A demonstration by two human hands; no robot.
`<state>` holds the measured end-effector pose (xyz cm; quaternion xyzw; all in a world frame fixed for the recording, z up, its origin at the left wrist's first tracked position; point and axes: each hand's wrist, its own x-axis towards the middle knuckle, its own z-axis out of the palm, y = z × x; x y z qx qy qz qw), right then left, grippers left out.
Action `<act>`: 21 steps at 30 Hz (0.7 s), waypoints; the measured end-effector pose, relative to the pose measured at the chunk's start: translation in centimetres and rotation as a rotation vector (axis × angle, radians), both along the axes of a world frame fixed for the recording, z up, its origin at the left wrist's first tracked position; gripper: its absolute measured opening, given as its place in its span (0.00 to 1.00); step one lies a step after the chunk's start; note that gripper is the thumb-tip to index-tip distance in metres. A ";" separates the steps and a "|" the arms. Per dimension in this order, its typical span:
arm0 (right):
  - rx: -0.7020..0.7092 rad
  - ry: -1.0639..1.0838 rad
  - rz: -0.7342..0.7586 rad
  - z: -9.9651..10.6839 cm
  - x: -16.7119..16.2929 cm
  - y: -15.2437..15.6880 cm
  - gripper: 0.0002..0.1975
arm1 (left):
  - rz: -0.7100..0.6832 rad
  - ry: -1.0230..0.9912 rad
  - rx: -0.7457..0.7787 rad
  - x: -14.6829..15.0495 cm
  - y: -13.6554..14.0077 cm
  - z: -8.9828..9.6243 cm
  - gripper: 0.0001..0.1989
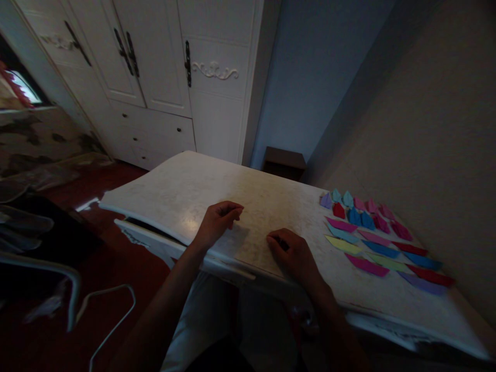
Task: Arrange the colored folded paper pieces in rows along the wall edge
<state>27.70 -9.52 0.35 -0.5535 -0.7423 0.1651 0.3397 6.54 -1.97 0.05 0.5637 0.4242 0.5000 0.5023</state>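
Note:
My left hand hovers at the front middle of the white table, thumb and fingers curled together; nothing shows between them. To its right, my right hand rests by the table's front edge with its fingers bent inward, and no object shows in it either. Right of my right hand lie rows of folded paper boats, among them a yellow boat and a magenta boat. Behind the boats stand several small folded paper pieces, blue, pink, red, lilac and pale teal. Neither hand touches them.
A white wardrobe with dark handles stands behind the table. A brown box-like stand is in the corner, and a wall runs along the right. At lower left, a metal-tube frame and dark items sit on the red floor.

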 end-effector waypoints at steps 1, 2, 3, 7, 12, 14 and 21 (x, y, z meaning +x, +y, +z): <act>0.002 0.000 0.002 0.0 0.0 0.0 0.09 | 0.000 0.000 0.001 0.0 0.0 0.0 0.15; 0.004 0.001 0.002 0.0 0.0 0.0 0.10 | 0.000 0.001 0.002 0.0 0.0 0.0 0.15; 0.005 0.001 0.004 0.0 0.0 0.0 0.10 | 0.000 0.003 0.004 0.0 0.0 0.0 0.15; 0.001 -0.004 0.008 0.0 0.1 0.0 0.10 | 0.010 0.011 0.009 0.0 0.0 -0.1 0.14; 0.002 -0.003 0.009 0.0 0.1 0.0 0.09 | 0.009 0.010 0.012 0.0 0.0 0.0 0.14; 0.002 -0.002 0.012 -0.1 0.1 0.0 0.09 | 0.004 0.009 0.013 0.0 0.0 0.1 0.14; 0.007 -0.014 0.007 -0.2 0.1 0.0 0.09 | 0.015 0.019 0.001 0.0 0.0 0.0 0.15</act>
